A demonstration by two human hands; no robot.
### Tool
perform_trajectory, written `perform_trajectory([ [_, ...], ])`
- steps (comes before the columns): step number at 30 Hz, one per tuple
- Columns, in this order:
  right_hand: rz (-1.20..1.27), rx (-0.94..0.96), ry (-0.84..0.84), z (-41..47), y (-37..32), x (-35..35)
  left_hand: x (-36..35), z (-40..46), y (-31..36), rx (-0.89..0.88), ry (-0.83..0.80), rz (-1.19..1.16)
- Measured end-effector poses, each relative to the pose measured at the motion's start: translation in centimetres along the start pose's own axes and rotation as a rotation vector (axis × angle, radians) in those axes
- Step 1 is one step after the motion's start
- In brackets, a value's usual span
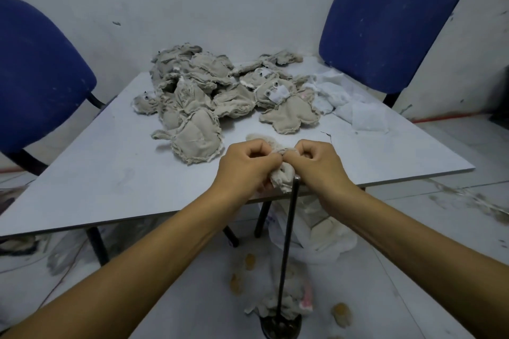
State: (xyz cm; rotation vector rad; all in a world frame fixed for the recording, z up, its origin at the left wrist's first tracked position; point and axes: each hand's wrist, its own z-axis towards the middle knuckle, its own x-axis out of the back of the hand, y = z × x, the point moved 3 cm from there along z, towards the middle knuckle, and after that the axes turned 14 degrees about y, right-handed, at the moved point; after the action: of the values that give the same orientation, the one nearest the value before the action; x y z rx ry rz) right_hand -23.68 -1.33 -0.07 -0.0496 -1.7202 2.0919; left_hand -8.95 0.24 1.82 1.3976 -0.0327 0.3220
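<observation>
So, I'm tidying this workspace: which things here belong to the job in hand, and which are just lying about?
In the job: left hand, right hand, the beige cloth piece both pinch, upright metal rod beside it.
Lying about: pile of cloth toys on the table, white cloth scraps, blue chairs.

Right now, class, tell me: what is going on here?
A person pinches a small beige cloth piece with the left hand and the right hand, at the top of a thin metal rod standing on the floor by the table. A pile of beige cloth toys lies farther back, with white cloth beside it.
</observation>
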Motion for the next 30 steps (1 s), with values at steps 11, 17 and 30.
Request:
perform_trajectory([
  [11,-0.193,0.385,-0.197,-0.2,-1.2,2.5,-1.0,1.1,-0.9,0.166,0.063,-0.182],
  [17,-0.138,0.334,-0.054,1.1,-0.5,2.7,-1.3,0.0,0.2,0.179,-0.067,-0.297],
  [30,-0.224,0.369,-0.253,-0.5,-1.0,0.5,0.4,1.5,-0.7,-0.076,0.299,0.186],
])
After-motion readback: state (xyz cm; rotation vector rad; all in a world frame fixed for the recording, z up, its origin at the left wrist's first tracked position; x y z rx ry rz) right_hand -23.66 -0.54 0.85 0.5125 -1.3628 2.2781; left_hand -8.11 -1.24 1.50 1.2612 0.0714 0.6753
